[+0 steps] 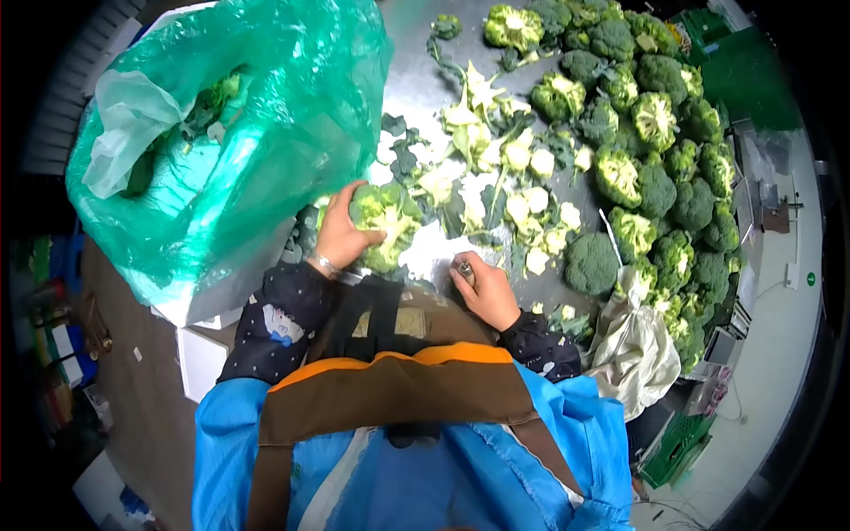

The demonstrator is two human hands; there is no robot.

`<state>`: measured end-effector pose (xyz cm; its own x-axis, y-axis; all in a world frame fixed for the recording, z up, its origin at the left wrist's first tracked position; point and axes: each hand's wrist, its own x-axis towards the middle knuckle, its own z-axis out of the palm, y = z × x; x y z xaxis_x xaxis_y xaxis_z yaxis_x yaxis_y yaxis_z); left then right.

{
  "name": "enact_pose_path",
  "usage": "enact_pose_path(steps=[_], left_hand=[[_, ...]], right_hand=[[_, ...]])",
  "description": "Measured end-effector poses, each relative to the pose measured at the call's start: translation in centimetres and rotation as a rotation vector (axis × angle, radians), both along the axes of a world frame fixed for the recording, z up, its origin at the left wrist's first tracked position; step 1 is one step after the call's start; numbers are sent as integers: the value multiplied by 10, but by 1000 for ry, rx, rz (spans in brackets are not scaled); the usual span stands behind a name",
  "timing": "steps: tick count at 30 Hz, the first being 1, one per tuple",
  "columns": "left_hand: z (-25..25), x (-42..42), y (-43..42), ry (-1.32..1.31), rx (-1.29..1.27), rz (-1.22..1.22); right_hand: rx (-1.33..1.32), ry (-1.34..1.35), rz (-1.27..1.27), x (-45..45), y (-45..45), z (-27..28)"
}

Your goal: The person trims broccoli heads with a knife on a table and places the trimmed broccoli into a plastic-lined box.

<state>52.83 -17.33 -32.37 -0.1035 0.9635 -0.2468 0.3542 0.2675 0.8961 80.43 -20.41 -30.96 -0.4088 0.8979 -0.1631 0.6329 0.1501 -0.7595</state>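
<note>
My left hand [343, 232] grips a broccoli head [387, 226] from its left side, the cut pale-green underside facing up. A bracelet shows at that wrist. To the right, close to my apron, my right hand [489, 294] is closed around a small metal-ended handle [465, 268]; the rest of that tool is hidden or too small to make out. Beyond both hands lie cut broccoli stems [469, 133] and dark leaves [405, 152], scattered over the metal table [416, 53].
A big pile of broccoli heads [657, 190] covers the table's right side. At left, a green plastic bag [292, 106] lines a container with leaf scraps inside. A crumpled pale cloth or bag [636, 350] hangs at the right front edge. A green crate [677, 450] stands lower right.
</note>
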Motion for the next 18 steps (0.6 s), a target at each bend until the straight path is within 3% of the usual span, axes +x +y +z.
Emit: enact_pose_path(steps=[5, 13, 15, 18], left_hand=[[-5, 2, 1, -33, 31, -9], [-3, 3, 2, -167, -50, 5], [-5, 3, 1, -235, -46, 19], [-5, 9, -9, -81, 30, 41]], right_hand=[[26, -123, 68, 1, -13, -10], [-4, -104, 99, -13, 5, -3], [-154, -35, 92, -10, 5, 10], [-268, 11, 128, -7, 6, 16]])
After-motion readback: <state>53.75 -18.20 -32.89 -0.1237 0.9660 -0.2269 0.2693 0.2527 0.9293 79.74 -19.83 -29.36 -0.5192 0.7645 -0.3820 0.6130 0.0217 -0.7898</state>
